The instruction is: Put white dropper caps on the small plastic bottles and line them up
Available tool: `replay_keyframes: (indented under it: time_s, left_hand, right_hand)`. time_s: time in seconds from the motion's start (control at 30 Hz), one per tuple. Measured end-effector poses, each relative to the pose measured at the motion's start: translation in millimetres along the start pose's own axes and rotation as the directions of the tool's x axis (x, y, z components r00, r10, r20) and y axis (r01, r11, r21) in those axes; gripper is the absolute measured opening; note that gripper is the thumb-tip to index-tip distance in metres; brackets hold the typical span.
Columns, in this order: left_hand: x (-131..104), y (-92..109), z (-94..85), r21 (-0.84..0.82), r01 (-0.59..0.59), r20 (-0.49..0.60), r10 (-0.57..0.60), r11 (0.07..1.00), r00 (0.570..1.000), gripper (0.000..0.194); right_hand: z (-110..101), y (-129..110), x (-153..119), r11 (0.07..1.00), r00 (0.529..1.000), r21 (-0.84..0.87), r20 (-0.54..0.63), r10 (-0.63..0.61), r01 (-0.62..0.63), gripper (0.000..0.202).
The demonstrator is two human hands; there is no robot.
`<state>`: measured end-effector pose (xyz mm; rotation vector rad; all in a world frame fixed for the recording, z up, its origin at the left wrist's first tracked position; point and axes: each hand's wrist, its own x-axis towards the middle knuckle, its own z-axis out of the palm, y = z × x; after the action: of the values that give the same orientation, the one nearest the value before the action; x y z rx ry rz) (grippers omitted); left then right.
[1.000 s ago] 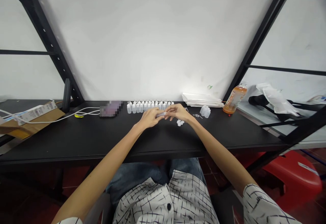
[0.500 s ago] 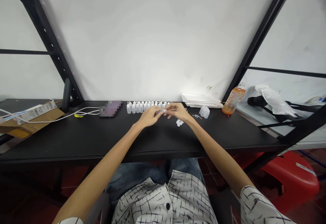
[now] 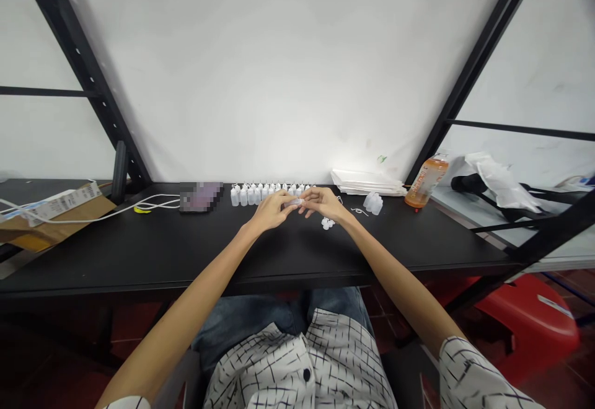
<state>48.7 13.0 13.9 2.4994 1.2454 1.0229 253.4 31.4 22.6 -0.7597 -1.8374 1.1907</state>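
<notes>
My left hand [image 3: 272, 211] is closed around a small translucent plastic dropper bottle [image 3: 295, 202], which lies on its side in the air over the table. At the bottle's right end, the thumb and fingertips of my right hand [image 3: 321, 202] pinch it; whether a cap is under them is hidden. Just behind my hands, a row of similar white-capped bottles [image 3: 244, 197] stands upright, partly covered by my left hand. Several small white caps [image 3: 328, 224] lie below my right hand. Farther right is a cluster of translucent bottles without visible caps [image 3: 373, 203].
Behind the right hand lies a stack of white sheets [image 3: 367, 183]. An orange drink bottle [image 3: 425, 183] leans at the right. On the left are a phone-like purple object [image 3: 202, 198], a white cable [image 3: 116, 215] and a cardboard box [image 3: 56, 217]. The black table [image 3: 176, 254] meets a white wall.
Both hands stay in nearly the same place. The fingers shift slightly, and a little more of the held bottle shows between them.
</notes>
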Motion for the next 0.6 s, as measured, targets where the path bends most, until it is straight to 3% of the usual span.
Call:
replay_keyframes:
  time_s: [0.2, 0.6]
  left_hand:
    - [-1.3, -1.1, 0.2, 0.041, -0.010, -0.006, 0.010, 0.999, 1.000, 0.029]
    - [-2.8, -6.2, 5.3, 0.240, -0.141, -0.105, 0.170, 0.961, 0.980, 0.028]
  right_hand:
    - [1.3, 1.4, 0.2, 1.000, 1.000, 0.014, -0.003, -0.006, 0.006, 0.046]
    - [3.0, 1.7, -0.6, 0.998, 1.000, 0.055, -0.019, -0.011, 0.012, 0.044]
